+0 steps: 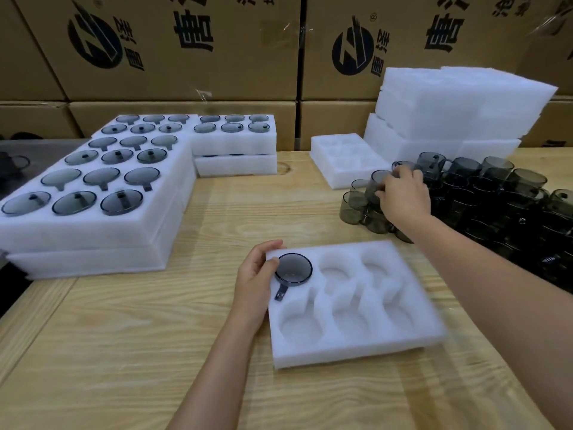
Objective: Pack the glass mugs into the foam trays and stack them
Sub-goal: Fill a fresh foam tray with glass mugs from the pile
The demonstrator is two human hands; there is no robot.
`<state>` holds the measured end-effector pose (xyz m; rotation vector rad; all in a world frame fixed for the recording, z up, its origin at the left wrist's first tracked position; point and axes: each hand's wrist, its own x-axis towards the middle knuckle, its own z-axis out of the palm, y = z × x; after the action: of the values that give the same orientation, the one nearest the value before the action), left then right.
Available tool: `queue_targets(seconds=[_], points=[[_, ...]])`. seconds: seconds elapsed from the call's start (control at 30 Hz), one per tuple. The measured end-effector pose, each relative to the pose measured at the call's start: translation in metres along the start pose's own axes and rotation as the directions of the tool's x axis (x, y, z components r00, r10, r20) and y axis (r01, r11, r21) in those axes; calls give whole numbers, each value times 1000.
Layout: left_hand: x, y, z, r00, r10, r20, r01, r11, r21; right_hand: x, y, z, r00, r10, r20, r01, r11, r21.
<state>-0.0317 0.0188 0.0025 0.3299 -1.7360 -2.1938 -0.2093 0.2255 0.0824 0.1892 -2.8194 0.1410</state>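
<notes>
Mug [377,183] on the pile [496,187] is wrapped by my right hand [403,197], for lifting, I judge. My left hand [259,271] cups the seated mug [293,269], steadying it in the tray [350,352] pocket; filled trays [93,231] lie left of it.

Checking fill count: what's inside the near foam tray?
One glass mug in the far-left pocket of the foam tray, left hand holding it. Other five pockets empty. Mug's body hidden by foam.
</notes>
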Motion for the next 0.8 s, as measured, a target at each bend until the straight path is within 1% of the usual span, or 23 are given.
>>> queue_targets(seconds=[0.1,0.17,0.23,0.27,0.33,0.37,0.43,0.5,0.57,0.6,0.67,0.73,0.77,0.8], points=[[-1,0,1,1000,-17,-1,17,1000,-25,-12,-7,-8,996,-7,-88,23,983,184],[-1,1,1,1000,-21,3,21,999,-29,-28,-17,-20,986,17,-167,48,925,378],[-2,3,0,1000,-14,23,15,999,-42,-50,-29,-31,976,36,-216,95,816,570],[-2,3,0,999,-9,34,11,998,-58,-61,-36,-36,976,37,-214,115,746,656],[-2,3,-1,999,12,46,-8,996,-89,-80,-51,-47,990,15,-141,105,586,804],[-2,3,-1,998,26,50,-22,996,-86,-88,-58,-50,995,-13,-100,93,519,849],[-2,3,0,998,44,43,-42,998,-52,-98,-68,-53,997,-64,-53,76,451,889],[-2,2,0,999,46,28,-45,998,-33,-104,-74,-54,996,-80,-27,59,437,897],[-1,2,0,999,42,23,-41,999,-33,-106,-76,-56,996,-93,4,39,453,891],[0,2,-1,999,37,24,-36,999,-33,-106,-75,-58,994,-107,19,35,482,875],[-1,3,-1,999,23,39,-20,998,-60,-104,-72,-63,990,-136,29,54,574,817],[-4,6,0,999,27,32,-24,995,-92,-102,-68,-67,987,-159,36,74,632,772],[-5,9,1,998,68,11,-67,996,-62,-102,-65,-69,984,-172,47,79,654,753],[-7,12,1,990,137,-9,-137,991,7,-102,-63,-71,980,-189,66,81,678,731]])
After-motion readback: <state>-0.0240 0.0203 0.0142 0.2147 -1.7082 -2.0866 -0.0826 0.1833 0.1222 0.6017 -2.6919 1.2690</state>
